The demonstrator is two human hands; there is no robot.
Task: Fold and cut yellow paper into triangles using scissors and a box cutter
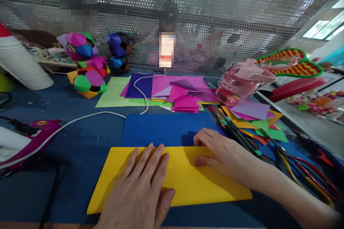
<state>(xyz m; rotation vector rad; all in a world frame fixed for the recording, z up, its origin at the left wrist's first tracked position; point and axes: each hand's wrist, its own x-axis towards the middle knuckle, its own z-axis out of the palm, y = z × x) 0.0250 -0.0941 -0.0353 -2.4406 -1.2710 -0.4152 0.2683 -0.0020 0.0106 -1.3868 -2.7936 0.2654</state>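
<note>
A sheet of yellow paper (185,182), which looks folded, lies across the table in front of me. My left hand (142,179) rests flat on its left half with the fingers spread. At the far edge of the yellow paper, right of the middle, my right hand (215,146) has its fingers curled together over the edge and the thumb on top. A ring shows on one of its fingers. Behind the yellow paper lies a blue sheet (161,128), partly covered by it.
Craft knives (236,128), scissors (290,157) and coloured scraps (252,109) lie right. Behind are stacked sheets (115,91), a pink bottle (236,82) and faceted balls (88,82). Left are a purple corded device (45,128), a white cable (94,114) and stacked cups (24,61).
</note>
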